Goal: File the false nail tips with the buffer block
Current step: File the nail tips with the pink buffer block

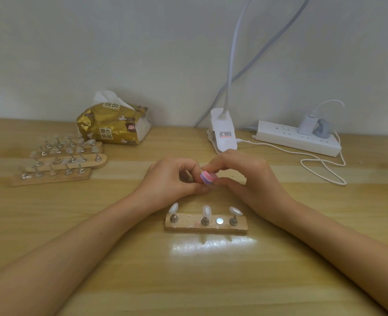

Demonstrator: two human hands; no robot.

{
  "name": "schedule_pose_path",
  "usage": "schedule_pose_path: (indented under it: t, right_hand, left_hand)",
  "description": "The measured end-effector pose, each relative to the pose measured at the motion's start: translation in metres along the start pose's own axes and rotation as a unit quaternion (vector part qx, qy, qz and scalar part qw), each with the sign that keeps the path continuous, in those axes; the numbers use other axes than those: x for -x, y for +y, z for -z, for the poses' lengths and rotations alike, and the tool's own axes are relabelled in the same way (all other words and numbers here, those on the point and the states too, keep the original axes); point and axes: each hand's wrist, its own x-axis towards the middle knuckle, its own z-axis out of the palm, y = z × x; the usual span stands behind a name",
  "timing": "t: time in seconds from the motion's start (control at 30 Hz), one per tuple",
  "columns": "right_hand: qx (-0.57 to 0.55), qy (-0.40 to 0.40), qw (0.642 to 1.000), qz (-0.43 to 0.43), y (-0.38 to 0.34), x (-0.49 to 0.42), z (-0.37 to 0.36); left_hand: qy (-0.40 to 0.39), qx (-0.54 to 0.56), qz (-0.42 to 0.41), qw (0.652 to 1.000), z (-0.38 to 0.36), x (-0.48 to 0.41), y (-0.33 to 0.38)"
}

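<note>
Gold tissue pack point(113, 125), white clip lamp point(223, 133) and power strip point(286, 139) with charger point(305, 125) on wooden table point(188, 281)

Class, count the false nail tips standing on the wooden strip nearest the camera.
3 on the wooden strip: left tip, middle tip, right tip. Another may be hidden between the left hand and the right hand, which holds the buffer block.

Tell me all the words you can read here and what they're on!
"原木纯品": on the front of the gold tissue pack.
"纯品": upside down, on the same pack's top label.
Label on the white lamp clip: red and black print, too small and blurred to read.
Power strip: no text that can be read.
</note>
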Motion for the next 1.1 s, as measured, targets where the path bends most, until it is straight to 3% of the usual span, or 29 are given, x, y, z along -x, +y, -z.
schedule_pose_path:
  t: [0.5, 0.8, 1.1]
  right_hand:
    - [-0.020, -0.003, 1.000, -0.010, -0.0024, -0.0004, -0.0004]
    - [-0.029, 0.039, 0.999, -0.006, -0.0027, 0.0009, 0.0005]
    - [-0.021, 0.005, 1.000, -0.010, -0.0025, -0.0002, -0.0008]
  left_hand:
    - [0.004, -0.005, -0.001, 1.000, -0.0003, 0.0005, 0.0003]
    - [0.007, -0.007, 0.004, 1.000, -0.0006, -0.0006, -0.0010]
    - [0.006, -0.002, 0.004, 1.000, -0.0005, -0.0005, -0.0014]
